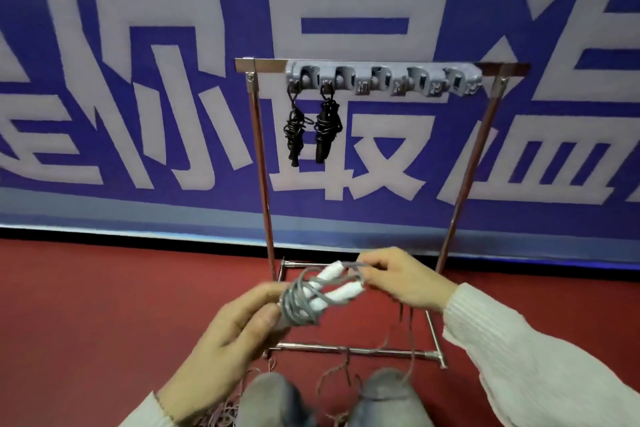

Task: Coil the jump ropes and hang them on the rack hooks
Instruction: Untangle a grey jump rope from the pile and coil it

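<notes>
Head view: a person's left hand point(239, 319) grips the lower end of a grey jump rope point(304, 302) coiled around its white handles point(341, 291), while the right hand point(405, 279) pinches a loop of cord at the bundle's upper end. The bundle spans the gap between both hands, low in front of a metal rack point(258, 121). Two black coiled ropes point(310, 130) hang side by side from the leftmost grey hooks point(381, 80).
</notes>
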Demonstrator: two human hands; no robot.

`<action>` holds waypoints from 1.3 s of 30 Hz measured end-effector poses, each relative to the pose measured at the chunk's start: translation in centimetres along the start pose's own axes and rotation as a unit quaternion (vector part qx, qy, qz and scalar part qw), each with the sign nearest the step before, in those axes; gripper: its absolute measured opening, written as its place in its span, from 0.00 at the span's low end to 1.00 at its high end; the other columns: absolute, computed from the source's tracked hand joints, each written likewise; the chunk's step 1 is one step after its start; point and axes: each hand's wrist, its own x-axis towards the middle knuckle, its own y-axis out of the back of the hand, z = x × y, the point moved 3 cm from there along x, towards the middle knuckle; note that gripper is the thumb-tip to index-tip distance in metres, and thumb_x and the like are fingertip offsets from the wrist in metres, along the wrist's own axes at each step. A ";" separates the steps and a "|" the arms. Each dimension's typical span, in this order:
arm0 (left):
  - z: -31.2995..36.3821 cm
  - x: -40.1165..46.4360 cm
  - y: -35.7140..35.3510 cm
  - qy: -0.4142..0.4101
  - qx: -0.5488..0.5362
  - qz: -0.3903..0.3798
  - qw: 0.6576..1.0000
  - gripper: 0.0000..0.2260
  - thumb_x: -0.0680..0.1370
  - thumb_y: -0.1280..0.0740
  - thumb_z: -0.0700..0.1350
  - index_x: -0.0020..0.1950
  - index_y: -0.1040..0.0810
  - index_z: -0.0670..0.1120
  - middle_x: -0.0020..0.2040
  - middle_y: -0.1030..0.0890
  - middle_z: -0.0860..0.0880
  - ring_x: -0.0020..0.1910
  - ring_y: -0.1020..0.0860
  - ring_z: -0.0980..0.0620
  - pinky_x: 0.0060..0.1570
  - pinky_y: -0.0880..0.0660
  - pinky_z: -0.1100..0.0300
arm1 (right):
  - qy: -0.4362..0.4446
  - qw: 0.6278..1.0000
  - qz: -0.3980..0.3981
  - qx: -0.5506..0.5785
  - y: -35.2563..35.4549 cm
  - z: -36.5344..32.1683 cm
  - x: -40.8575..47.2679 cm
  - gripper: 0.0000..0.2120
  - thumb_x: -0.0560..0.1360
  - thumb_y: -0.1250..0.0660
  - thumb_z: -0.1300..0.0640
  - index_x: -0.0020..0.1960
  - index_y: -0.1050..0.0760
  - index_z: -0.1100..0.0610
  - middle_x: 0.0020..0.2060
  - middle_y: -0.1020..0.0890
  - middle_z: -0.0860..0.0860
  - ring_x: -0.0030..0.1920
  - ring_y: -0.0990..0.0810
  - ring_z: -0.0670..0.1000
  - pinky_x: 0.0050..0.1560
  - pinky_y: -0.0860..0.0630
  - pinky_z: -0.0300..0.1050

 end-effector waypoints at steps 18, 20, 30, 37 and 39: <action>2.2 -3.7 -5.1 -0.051 0.117 -0.175 0.976 0.12 0.84 0.37 0.50 0.65 0.21 0.50 0.52 0.16 0.54 0.46 0.21 0.59 0.46 0.24 0.62 | 0.004 0.992 0.006 0.124 -2.8 -4.9 -7.3 0.10 0.73 0.24 0.53 0.44 0.25 0.54 0.32 0.25 0.49 0.34 0.29 0.50 0.38 0.31 0.46; 2.1 -3.2 -4.5 -0.014 -0.023 -0.075 0.997 0.13 0.81 0.33 0.54 0.59 0.22 0.48 0.43 0.20 0.47 0.33 0.28 0.58 0.32 0.32 0.67 | -0.016 0.982 0.021 0.186 -4.0 -4.3 -8.0 0.04 0.74 0.30 0.57 0.44 0.25 0.55 0.31 0.24 0.46 0.31 0.29 0.47 0.32 0.31 0.44; -1.0 -1.5 -0.2 0.053 0.274 0.187 0.942 0.09 0.82 0.37 0.59 0.49 0.28 0.54 0.30 0.22 0.51 0.29 0.27 0.49 0.30 0.29 0.57 | 0.081 0.954 0.004 -0.287 -6.2 -6.3 -12.2 0.13 0.82 0.43 0.42 0.58 0.25 0.48 0.44 0.17 0.45 0.45 0.20 0.47 0.50 0.23 0.51; 1.0 -4.1 -5.4 0.028 0.077 -0.248 0.965 0.09 0.81 0.31 0.52 0.56 0.19 0.48 0.40 0.20 0.48 0.35 0.26 0.54 0.36 0.30 0.62 | 0.037 0.997 -0.036 -0.050 0.3 -8.0 -9.5 0.03 0.74 0.23 0.53 0.48 0.14 0.50 0.44 0.13 0.48 0.45 0.16 0.44 0.52 0.20 0.46; 1.8 -4.2 -3.9 0.047 -0.062 -0.192 0.978 0.12 0.77 0.28 0.54 0.54 0.18 0.48 0.36 0.22 0.51 0.31 0.30 0.55 0.30 0.36 0.64 | 0.019 0.999 -0.045 0.014 0.4 -6.8 -10.0 0.06 0.76 0.26 0.48 0.50 0.14 0.47 0.45 0.13 0.51 0.45 0.17 0.50 0.50 0.21 0.55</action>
